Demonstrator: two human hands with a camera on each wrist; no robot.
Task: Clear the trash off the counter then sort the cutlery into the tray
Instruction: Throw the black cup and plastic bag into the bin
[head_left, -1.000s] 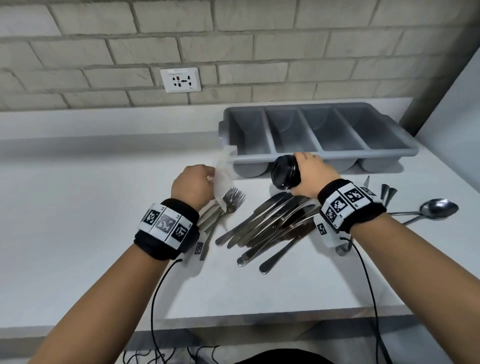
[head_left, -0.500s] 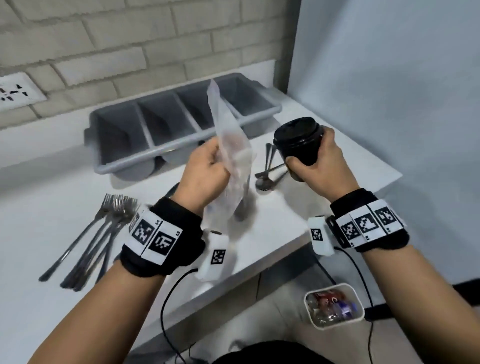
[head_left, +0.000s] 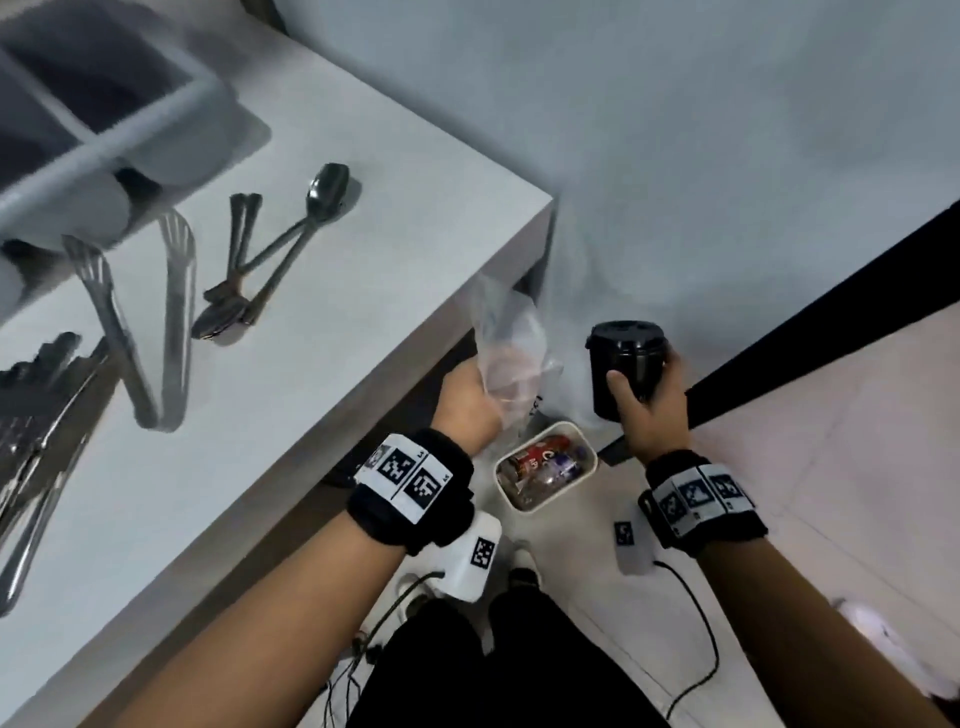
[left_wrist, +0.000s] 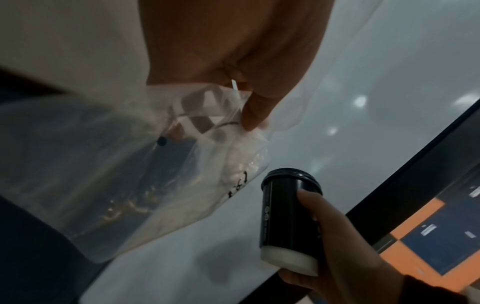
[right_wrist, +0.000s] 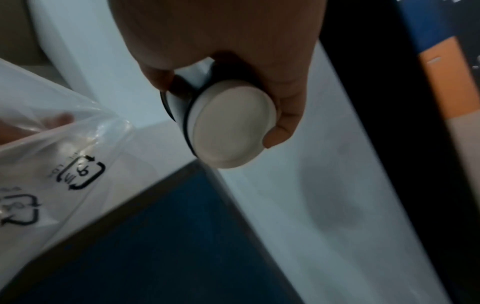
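Observation:
My left hand (head_left: 467, 405) pinches a clear plastic bag (head_left: 511, 348) past the counter's corner, above a small white bin (head_left: 545, 470) on the floor. The left wrist view shows the bag (left_wrist: 155, 185) hanging from my thumb and fingers (left_wrist: 257, 111). My right hand (head_left: 649, 410) grips a black lidded cup (head_left: 626, 364) to the right of the bag, also above the floor; its white base (right_wrist: 231, 127) faces the right wrist camera. On the counter (head_left: 311, 364) lie spoons (head_left: 280, 254), tongs (head_left: 150, 312) and knives (head_left: 36, 415). The grey cutlery tray (head_left: 130, 130) stands at the top left.
The bin holds a red can and other rubbish. Cables (head_left: 696, 649) run across the tiled floor (head_left: 831, 441) by my legs. A grey wall (head_left: 675, 156) with a black skirting strip (head_left: 831, 306) stands beyond the counter's right end.
My head has turned right and down toward the floor. Both hands have carried the bag and the cup off the counter and lower, over the bin.

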